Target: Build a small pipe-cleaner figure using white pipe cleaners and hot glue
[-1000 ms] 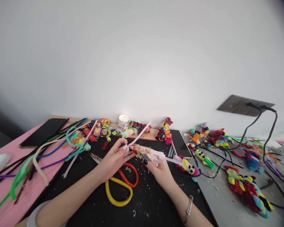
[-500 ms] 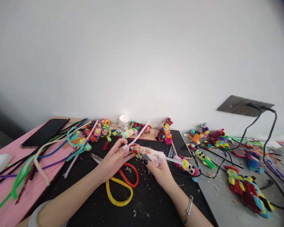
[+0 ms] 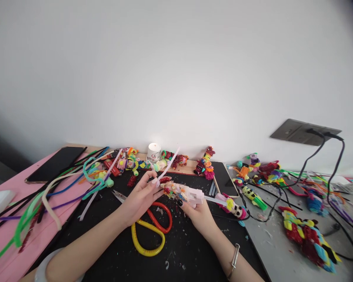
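Observation:
My left hand (image 3: 141,196) pinches a pale pink pipe cleaner (image 3: 168,166) that sticks up and to the right from its fingertips. My right hand (image 3: 197,212) is closed round a pink glue gun (image 3: 191,194), whose front end is crusted with colourful fuzzy bits (image 3: 173,188). A clear glue stick (image 3: 216,200) pokes out of the gun's back. Both hands meet over a black mat (image 3: 176,250). Red and yellow scissors (image 3: 150,231) lie on the mat just under my left hand.
Loose pipe cleaners (image 3: 47,196) spread over the pink board (image 3: 6,250) at left, beside a phone (image 3: 54,164). Small pipe-cleaner figures (image 3: 206,162) and a white cup (image 3: 153,152) line the wall. More figures (image 3: 308,237), black cables (image 3: 335,156) and a wall socket (image 3: 304,131) are at right.
The pale pipe cleaner's free end has swung a little to the left. Both hands stay in nearly the same place.

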Demonstrator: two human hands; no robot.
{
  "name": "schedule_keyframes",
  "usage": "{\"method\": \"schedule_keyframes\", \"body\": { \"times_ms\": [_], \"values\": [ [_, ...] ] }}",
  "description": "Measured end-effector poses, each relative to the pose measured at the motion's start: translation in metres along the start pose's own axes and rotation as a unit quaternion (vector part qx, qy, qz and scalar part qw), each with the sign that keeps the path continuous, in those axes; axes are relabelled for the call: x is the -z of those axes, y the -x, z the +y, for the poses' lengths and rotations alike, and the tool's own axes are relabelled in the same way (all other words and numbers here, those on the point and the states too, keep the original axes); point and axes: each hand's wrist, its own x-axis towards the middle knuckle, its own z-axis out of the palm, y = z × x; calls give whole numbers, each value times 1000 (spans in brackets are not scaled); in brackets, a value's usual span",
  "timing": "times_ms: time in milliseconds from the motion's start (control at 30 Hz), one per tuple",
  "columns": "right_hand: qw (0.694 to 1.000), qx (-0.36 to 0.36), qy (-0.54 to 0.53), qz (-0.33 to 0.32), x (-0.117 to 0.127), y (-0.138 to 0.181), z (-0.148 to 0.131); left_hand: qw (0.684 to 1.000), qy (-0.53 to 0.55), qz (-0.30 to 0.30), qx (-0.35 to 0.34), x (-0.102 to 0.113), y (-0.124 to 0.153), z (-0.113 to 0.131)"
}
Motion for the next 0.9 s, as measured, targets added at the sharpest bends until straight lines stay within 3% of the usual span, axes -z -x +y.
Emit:
{"method": "schedule_keyframes", "body": {
  "times_ms": [500, 733, 900],
  "values": [
    [997, -18, 68, -8, -1, 2, 6, 1000, -15, 18, 3, 0, 0, 2],
    [995, 13, 90, 47, 1, 2, 1, 1000, 7, 26, -14, 7, -3, 1],
    [976, 46, 191, 99, 5, -2, -9, 997, -31, 62, -40, 7, -4, 2]
  ]
}}
